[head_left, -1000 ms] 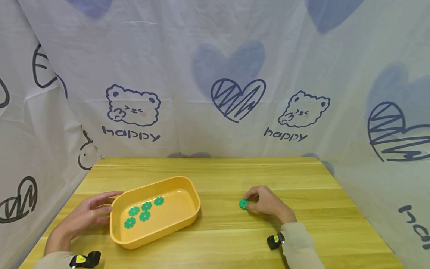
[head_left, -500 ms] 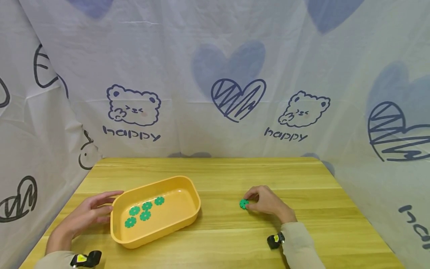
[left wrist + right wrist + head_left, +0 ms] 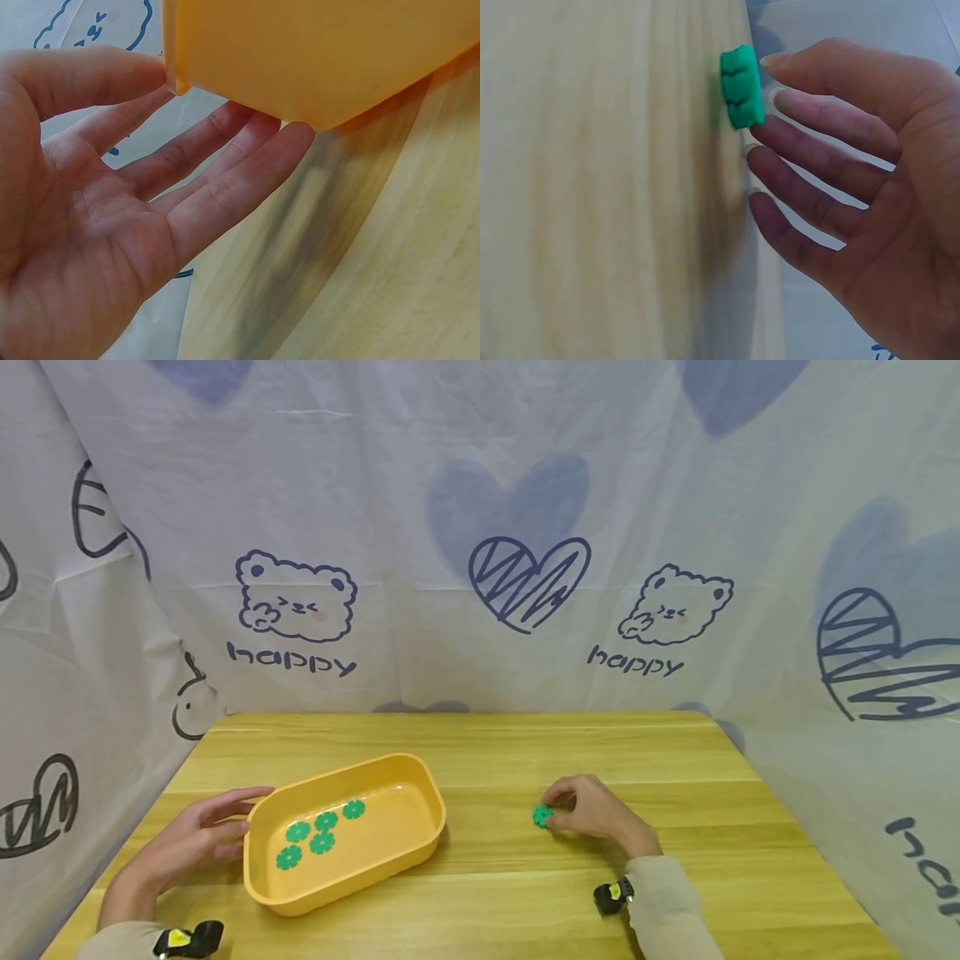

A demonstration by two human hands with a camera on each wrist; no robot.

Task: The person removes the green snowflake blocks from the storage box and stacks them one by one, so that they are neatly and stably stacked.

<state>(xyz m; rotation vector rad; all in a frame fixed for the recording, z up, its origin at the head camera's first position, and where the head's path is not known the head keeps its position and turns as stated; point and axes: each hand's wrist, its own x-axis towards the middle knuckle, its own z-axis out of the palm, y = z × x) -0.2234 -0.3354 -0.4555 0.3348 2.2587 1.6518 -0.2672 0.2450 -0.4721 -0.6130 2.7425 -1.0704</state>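
Note:
An orange-yellow plastic tray (image 3: 375,860) stands slantwise on the left of the table in the head view. Several green notched discs (image 3: 322,842), like interlocking building discs, lie flat in its left half. At the tray's left end is my left hand (image 3: 183,843); the left wrist view shows its fairly straight fingers (image 3: 225,191) against the outer wall. Right of the tray, another green notched disc (image 3: 542,816) lies on the table. Over its right edge is my right hand (image 3: 596,810), fingers loosely bent. In the right wrist view the thumb tip is beside this disc (image 3: 742,86); contact is unclear.
The wooden table (image 3: 487,902) runs back to a white curtain (image 3: 420,643) printed with hearts and bears. More of this cloth hangs at both sides. Black wrist cameras (image 3: 189,939) sit on both wrists. Bare wood separates the tray from the right-hand disc.

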